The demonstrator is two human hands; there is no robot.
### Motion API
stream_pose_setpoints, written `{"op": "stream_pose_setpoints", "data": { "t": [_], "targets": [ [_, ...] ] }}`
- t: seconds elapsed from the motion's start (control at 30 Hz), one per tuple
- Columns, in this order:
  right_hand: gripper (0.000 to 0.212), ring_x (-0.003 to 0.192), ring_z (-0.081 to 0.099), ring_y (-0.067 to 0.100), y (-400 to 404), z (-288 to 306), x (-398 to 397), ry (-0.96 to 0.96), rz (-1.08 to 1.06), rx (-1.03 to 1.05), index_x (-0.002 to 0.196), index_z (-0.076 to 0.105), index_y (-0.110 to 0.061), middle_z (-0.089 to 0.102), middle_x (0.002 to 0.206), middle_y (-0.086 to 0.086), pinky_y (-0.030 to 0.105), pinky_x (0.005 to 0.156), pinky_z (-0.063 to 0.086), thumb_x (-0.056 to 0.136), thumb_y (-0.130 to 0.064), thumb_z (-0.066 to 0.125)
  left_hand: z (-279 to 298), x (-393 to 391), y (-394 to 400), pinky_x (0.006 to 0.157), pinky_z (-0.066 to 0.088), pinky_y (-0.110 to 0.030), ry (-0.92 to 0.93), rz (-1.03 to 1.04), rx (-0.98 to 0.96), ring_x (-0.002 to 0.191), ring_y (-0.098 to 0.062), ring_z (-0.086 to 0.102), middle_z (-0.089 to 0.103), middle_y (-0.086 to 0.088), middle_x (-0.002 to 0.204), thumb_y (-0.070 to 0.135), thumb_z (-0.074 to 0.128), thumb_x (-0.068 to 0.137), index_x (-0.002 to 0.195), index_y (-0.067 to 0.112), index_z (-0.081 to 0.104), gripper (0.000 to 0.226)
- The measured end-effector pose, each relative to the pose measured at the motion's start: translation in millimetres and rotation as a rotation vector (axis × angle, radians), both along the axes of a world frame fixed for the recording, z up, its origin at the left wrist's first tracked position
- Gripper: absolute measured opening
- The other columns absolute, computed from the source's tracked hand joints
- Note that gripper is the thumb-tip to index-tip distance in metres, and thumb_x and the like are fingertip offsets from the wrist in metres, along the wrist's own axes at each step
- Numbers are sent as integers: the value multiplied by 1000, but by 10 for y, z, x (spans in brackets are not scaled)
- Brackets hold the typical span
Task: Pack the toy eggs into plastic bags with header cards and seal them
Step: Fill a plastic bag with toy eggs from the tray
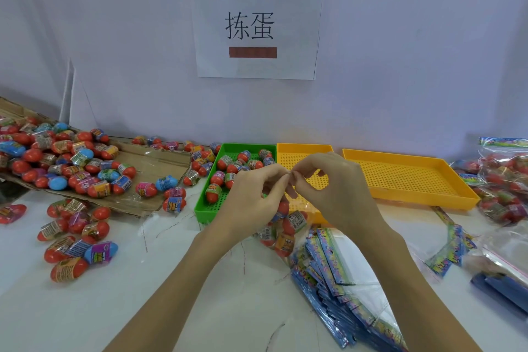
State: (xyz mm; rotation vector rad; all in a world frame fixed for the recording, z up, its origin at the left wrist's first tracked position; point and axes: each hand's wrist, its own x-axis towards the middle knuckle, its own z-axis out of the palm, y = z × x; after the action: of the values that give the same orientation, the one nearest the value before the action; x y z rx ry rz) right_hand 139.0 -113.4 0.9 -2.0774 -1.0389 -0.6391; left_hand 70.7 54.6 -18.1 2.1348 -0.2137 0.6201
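My left hand (254, 197) and my right hand (334, 188) meet above the table, both pinching the top of a clear plastic bag (285, 226). The bag hangs below my fingers and holds several red toy eggs with coloured labels. Its top edge is hidden between my fingertips. A fanned stack of empty bags with blue and green header cards (337, 274) lies on the table under my right forearm. A green tray (213, 206) behind my left hand holds several loose eggs.
Flattened cardboard (154, 168) at the left carries a heap of eggs, and more eggs (77, 237) lie scattered on the white table. Two yellow trays (411, 177) stand at the back right. Filled bags (503, 180) pile at the far right. A paper sign (257, 26) hangs on the wall.
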Motion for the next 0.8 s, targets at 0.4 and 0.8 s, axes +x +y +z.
{"op": "stream_pose_setpoints", "data": {
  "t": [0.4, 0.8],
  "targets": [
    [3, 83, 59, 13, -6, 3, 1, -13, 29, -40, 92, 77, -16, 71, 84, -8, 28, 75, 50, 94, -17, 75, 3, 14, 51, 74, 61, -28, 15, -17, 17, 75, -8, 72, 75, 10, 83, 12, 56, 106, 100, 15, 74, 19],
    [8, 75, 68, 19, -419, -70, 443, 148, -425, 252, 91, 76, -10, 74, 81, 2, 23, 74, 50, 94, -17, 72, 54, 48, 240, 71, 62, -27, 76, 109, -321, 78, -18, 77, 80, -2, 82, 8, 59, 104, 98, 10, 77, 20]
  ]
}}
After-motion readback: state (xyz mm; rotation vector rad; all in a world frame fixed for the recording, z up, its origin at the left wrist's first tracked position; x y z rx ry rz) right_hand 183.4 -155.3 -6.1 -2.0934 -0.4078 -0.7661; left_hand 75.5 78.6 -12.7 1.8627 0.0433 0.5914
